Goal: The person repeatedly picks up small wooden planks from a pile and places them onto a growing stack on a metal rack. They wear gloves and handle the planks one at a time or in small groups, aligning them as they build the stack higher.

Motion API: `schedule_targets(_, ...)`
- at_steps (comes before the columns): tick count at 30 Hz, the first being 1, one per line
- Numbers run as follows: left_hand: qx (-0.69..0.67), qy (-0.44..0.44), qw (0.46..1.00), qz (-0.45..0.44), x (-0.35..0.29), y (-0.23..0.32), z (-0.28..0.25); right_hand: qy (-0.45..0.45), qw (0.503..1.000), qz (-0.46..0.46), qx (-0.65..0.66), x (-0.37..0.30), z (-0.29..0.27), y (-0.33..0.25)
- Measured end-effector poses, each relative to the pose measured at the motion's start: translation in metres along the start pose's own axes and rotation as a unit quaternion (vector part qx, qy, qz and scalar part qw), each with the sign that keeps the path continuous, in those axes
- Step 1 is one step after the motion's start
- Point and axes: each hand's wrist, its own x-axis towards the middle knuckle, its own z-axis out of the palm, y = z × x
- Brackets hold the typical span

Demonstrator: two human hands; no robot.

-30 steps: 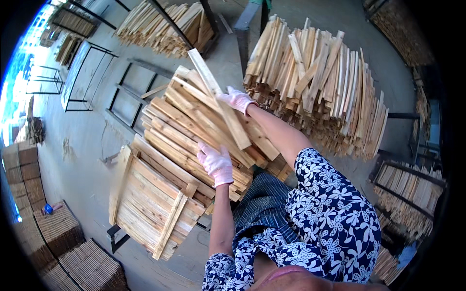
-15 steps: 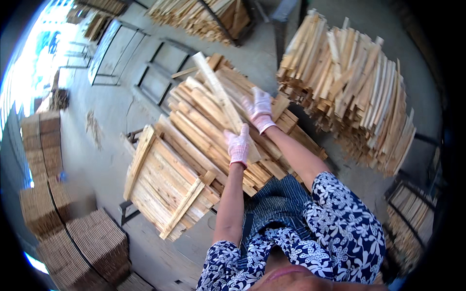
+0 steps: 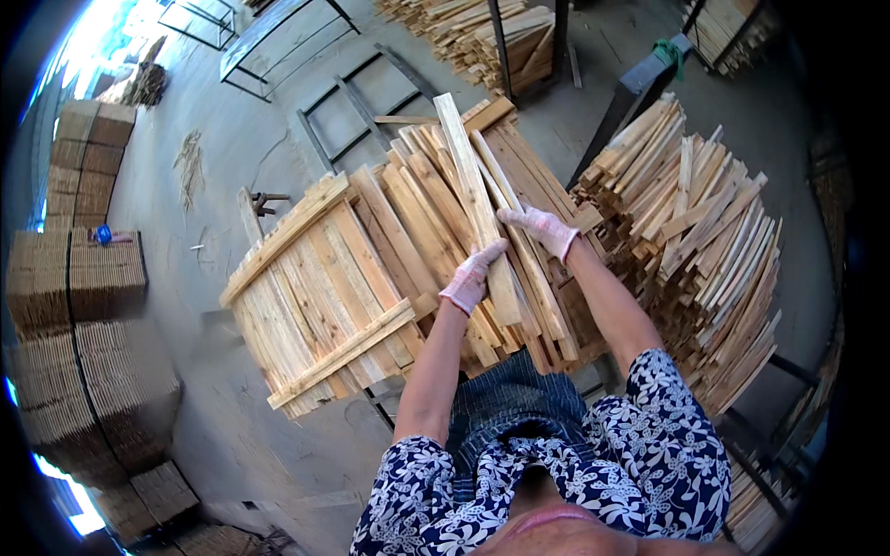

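Note:
My left hand (image 3: 475, 276), in a pale pink-white glove, is closed around a long pale wooden slat (image 3: 470, 181) that slants over the loose boards. Just to its right, my gloved right hand (image 3: 540, 230) grips a narrower slat (image 3: 544, 292) lying alongside the first. Beneath both hands spreads a row of loose wooden boards (image 3: 422, 199). Left of these lies a slatted wooden panel (image 3: 320, 278) with a batten across each end. Further right, partly under my right forearm, more boards (image 3: 528, 157) lie side by side with a batten at their far end.
A tall stack of wood strips (image 3: 695, 222) stands at the right. Strapped bundles of thin boards (image 3: 88, 389) line the left side. Beyond the work lie a dark metal frame (image 3: 348, 93) on the floor, a metal table (image 3: 278, 37) and another wood pile (image 3: 464, 37).
My right hand, earlier spread over the boards, now grips a narrow slat lower down. My left hand still holds its slat, which stands steeper. The view has shifted.

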Motion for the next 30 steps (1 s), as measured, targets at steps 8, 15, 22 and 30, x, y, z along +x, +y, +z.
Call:
schedule_targets(8, 0.075, 0.010, 0.995, 0.062, -0.060, -0.023, -0.016, 0.006, 0.994, -0.018, 0.110, -0.060, 0.055, -0.007)
schedule_targets(15, 0.044, 0.020, 0.980, 0.194, -0.155, 0.044, -0.096, -0.083, 0.987, -0.073, 0.121, -0.056, 0.193, -0.072)
schedule_targets(22, -0.017, 0.083, 0.968, 0.236, -0.249, 0.134, -0.266, -0.154, 0.979, -0.100, 0.086, 0.010, 0.393, -0.094)
schedule_targets(30, 0.379, 0.427, 0.811, 0.126, -0.292, 0.135, -0.427, -0.032, 0.988, -0.042, -0.148, 0.096, 0.494, -0.028)
